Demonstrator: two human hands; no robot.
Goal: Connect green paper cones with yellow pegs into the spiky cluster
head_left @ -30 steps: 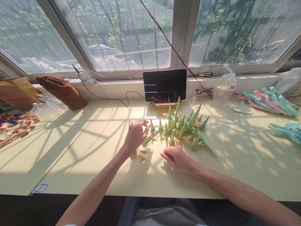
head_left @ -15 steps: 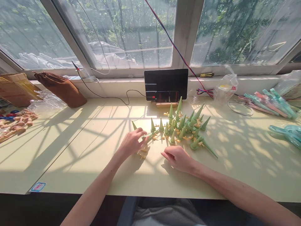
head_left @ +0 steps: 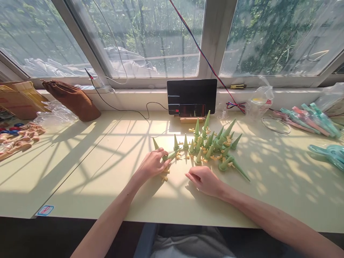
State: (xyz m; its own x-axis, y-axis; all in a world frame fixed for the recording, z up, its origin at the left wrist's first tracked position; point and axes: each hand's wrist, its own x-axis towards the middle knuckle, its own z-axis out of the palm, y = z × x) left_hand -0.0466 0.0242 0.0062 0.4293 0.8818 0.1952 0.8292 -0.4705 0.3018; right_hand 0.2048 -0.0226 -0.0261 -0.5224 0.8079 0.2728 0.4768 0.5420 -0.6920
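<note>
A cluster of green plastic cones (head_left: 212,143) with small yellow pegs stands and lies on the pale yellow table (head_left: 80,168) in front of a dark tablet (head_left: 191,96). My left hand (head_left: 152,165) rests on the table at the cluster's left edge, fingers curled around a lying green cone (head_left: 170,155); one upright cone (head_left: 155,144) stands just behind it and loose yellow pegs (head_left: 164,175) lie beside it. My right hand (head_left: 204,180) lies in a loose fist on the table just below the cluster; what it holds, if anything, is hidden.
A brown pouch (head_left: 72,101) and a cardboard box (head_left: 16,99) sit at the back left, wooden pieces (head_left: 18,140) at the far left. Teal and pink clips (head_left: 311,117), a plastic bag (head_left: 259,98) and a wire ring (head_left: 276,124) are at the right. Cables run along the window sill.
My left hand dropped from hovering over the cones to the table and closed on a lying green cone. An upright cone behind it is now uncovered. The right hand stayed put.
</note>
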